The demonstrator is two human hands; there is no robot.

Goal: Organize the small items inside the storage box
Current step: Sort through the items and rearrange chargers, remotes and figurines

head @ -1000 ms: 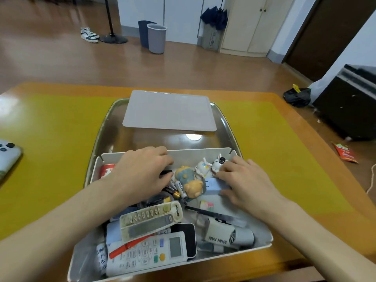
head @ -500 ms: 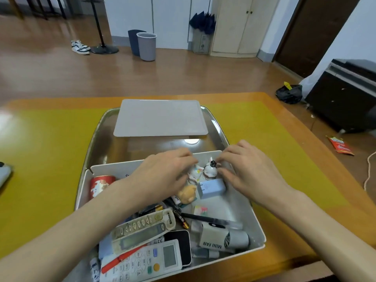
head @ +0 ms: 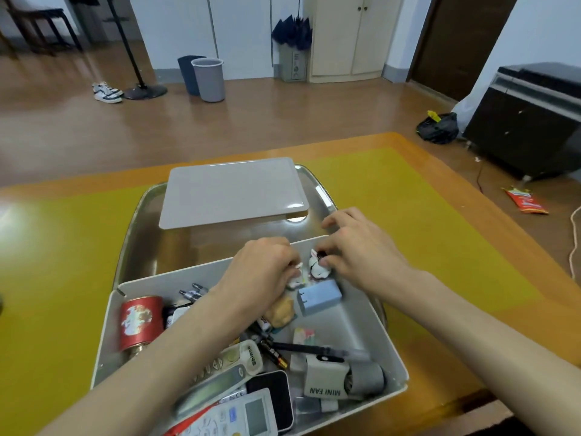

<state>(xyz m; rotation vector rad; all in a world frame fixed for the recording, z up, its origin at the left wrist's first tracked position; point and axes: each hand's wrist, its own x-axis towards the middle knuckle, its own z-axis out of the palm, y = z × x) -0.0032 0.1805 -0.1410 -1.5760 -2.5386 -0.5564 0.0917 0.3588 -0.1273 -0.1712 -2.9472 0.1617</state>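
Both hands worked at the far end of the box (head: 390, 350). The left hand (head: 261, 272) curled round one figurine (head: 297, 280); the right hand (head: 355, 247) pinched another (head: 317, 269), beside the blue charger (head: 319, 297).

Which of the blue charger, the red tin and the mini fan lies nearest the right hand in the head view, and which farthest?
From the right hand:
1. Blue charger, just below it.
2. Mini fan, near right corner.
3. Red tin, far left side.
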